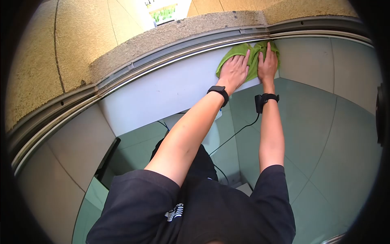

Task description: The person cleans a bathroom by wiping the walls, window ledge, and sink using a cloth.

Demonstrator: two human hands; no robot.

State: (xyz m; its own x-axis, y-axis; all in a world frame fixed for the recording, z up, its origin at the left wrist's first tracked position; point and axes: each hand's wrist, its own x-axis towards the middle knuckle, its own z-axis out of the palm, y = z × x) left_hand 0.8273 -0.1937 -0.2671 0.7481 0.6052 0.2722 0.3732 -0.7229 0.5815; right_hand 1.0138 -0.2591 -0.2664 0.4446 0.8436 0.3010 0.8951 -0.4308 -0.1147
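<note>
- Your bright green, soft fabric cloth (pixel 253 62) lies spread and rumpled, with folds gathered between your left hand (pixel 235 74) and your right hand (pixel 267 67), both laid on top of it.
- You have it at the right-hand end of the long, flat, smooth white sill (pixel 158 91), up by the grey metal window track (pixel 178 48).
- The sill's surface, to the cloth's left, shows you a few small, faint specks.

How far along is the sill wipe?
Probably partway.
Done: white sill looks mostly clean left of the green cloth, though one picture can't prove it was wiped.
In hand: left hand and right hand on the cloth, right end.
Left: likely that end; maybe the window track, if included.
</note>
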